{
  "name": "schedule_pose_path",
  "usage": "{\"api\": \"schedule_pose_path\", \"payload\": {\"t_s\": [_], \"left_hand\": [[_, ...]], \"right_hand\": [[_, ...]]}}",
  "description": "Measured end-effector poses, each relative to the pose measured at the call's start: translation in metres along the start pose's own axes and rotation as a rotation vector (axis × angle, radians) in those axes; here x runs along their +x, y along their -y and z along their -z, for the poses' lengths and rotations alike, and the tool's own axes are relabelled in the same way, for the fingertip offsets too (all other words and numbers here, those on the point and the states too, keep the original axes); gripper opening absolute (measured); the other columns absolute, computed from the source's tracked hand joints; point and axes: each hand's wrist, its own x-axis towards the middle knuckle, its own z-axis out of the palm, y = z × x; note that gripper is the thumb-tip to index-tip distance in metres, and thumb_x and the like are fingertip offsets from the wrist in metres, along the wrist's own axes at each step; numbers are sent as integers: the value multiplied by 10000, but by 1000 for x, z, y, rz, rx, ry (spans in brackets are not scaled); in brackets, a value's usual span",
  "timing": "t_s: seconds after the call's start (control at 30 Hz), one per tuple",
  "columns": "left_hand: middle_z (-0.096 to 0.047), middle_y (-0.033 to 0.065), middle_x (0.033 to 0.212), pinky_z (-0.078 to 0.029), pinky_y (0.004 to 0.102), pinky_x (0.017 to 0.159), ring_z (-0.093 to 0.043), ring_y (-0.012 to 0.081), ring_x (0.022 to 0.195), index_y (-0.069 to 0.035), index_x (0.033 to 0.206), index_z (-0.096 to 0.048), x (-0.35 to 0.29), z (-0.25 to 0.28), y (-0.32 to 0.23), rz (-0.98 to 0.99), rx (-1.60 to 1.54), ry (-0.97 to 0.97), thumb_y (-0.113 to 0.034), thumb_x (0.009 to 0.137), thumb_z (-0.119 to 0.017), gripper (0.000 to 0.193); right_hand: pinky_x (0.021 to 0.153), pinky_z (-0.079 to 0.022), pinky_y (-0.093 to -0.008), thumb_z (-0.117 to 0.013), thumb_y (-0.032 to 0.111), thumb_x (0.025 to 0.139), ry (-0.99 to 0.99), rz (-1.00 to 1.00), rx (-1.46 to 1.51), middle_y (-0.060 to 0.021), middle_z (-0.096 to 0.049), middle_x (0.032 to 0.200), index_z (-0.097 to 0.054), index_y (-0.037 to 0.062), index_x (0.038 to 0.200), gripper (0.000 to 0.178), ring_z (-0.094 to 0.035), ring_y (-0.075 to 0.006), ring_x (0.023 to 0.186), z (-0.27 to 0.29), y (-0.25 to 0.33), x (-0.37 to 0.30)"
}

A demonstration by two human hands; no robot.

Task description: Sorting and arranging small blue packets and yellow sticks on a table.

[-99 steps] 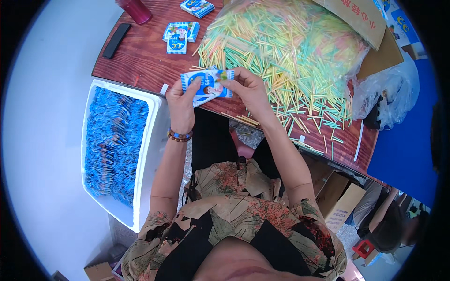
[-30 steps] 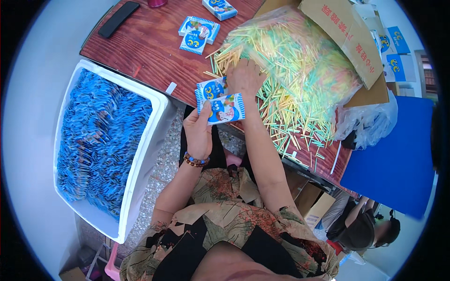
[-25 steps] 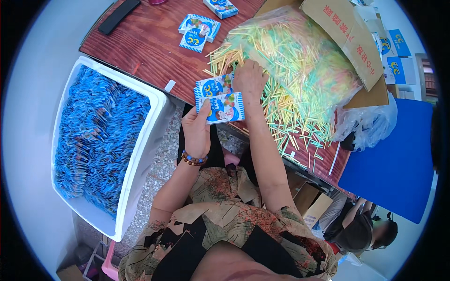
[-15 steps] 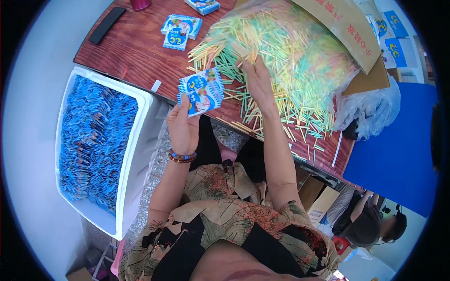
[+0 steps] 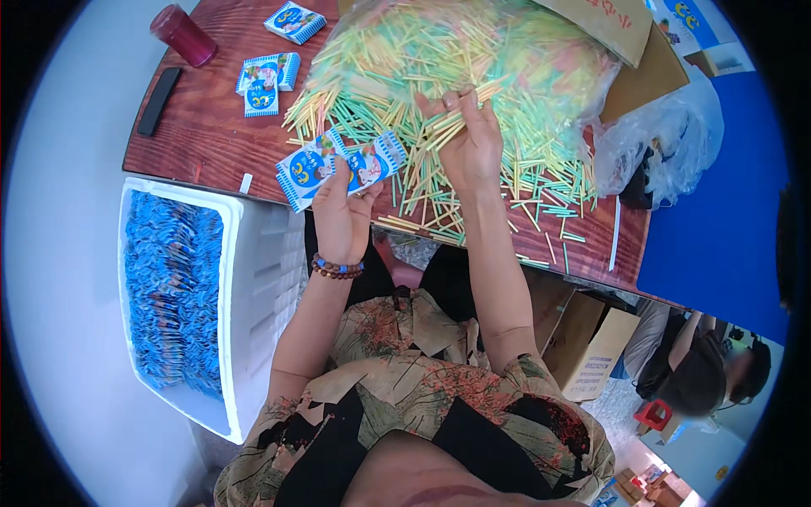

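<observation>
white box (image 5: 226,313) of blue packets (image 5: 173,296) beside table (image 5: 215,144) | left hand (image 5: 342,221) pinching two small packets (image 5: 297,179) above table's near edge | hands apart | right hand (image 5: 475,159) clasping thin sticks (image 5: 446,128) over stick pile (image 5: 418,173) | crumpled clear bag (image 5: 672,148)

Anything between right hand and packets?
Nothing visible. Between the right hand, with its yellow sticks, and the packets in the left hand is an open gap above loose sticks on the table.

Left grip (image 5: 342,221) holds blue-white packets (image 5: 304,171). Right grip (image 5: 473,154) holds pale-yellow sticks (image 5: 445,129). White tub (image 5: 262,270) beside the surface (image 5: 207,127), left.
</observation>
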Motion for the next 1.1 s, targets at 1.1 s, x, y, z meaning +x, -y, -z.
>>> {"api": "schedule_pose_path", "payload": {"t_s": [1.1], "left_hand": [[-692, 34, 935, -519, 292, 704, -649, 126, 838, -79, 898, -652, 9, -14, 28, -6, 104, 5, -247, 964, -574, 197]], "right_hand": [[1052, -355, -531, -468, 212, 1002, 64, 358, -34, -27, -516, 831, -489, 101, 1035, 118, -531, -174, 736, -23, 15, -19]]}}
